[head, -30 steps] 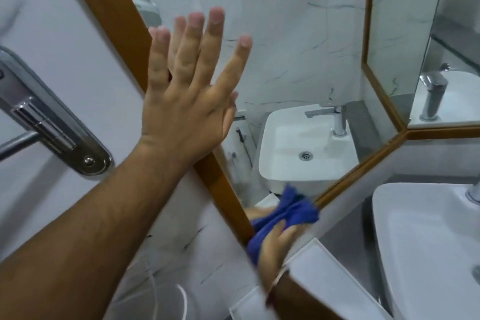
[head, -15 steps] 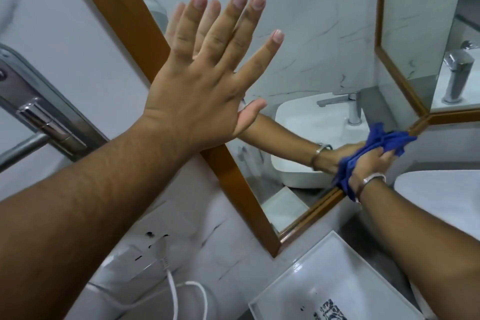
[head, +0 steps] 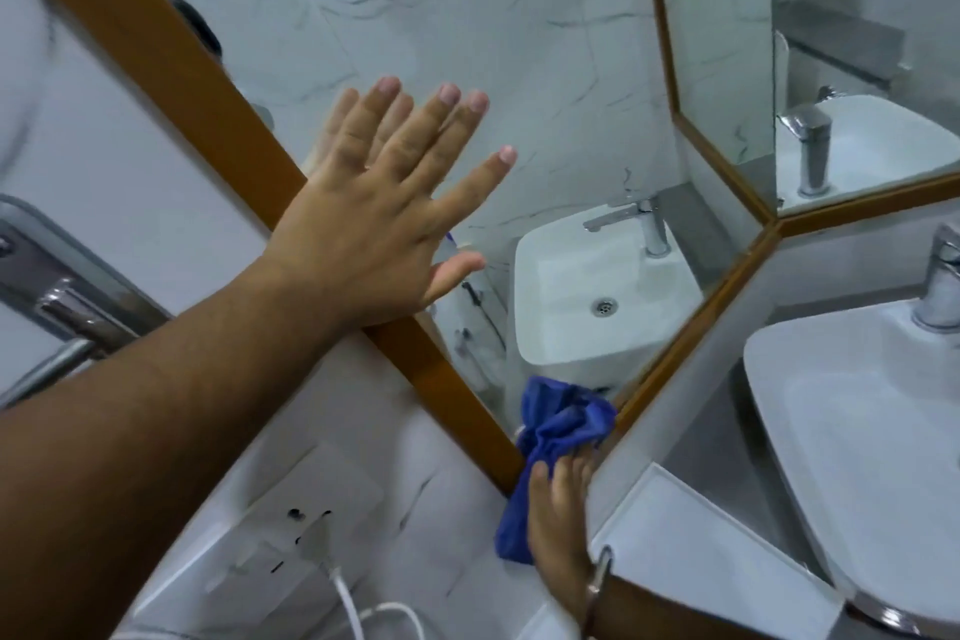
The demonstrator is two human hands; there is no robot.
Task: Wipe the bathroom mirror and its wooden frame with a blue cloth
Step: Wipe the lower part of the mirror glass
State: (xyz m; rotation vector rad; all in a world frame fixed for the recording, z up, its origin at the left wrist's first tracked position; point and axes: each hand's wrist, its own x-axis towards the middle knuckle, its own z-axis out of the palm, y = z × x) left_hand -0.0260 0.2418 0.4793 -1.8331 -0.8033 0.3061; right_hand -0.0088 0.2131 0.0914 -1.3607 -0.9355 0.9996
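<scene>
Head view: the cloth (head: 558, 437) is deep blue, soft and heavily creased, bunched into a loose wad with one flap hanging down past the wrist side. It sits at the bottom corner of the mirror (head: 545, 94), where the two lower rails of the frame (head: 208, 120) meet, and it covers that corner, touching both the wood and the lowest bit of glass. The frame is warm orange-brown wood with a flat, smooth face; the glass reflects pale marbled tiles and a white basin with a chrome tap.

The right hand (head: 561, 525) comes up from below the corner and presses the cloth against it. The fingers are closed onto the cloth from beneath, with the wad bulging above the fingertips and the flap trailing along the left of the hand. A metal bangle (head: 597, 587) circles the wrist.

The left hand (head: 384, 218) is well apart from the cloth, higher up along the left rail. It is spread wide and flat, holding nothing, with the palm across the wood and the fingers reaching onto the glass, where their reflection shows just behind them.

A white sink (head: 857, 431) stands to the right of the mirror, below its tap (head: 943, 276).
</scene>
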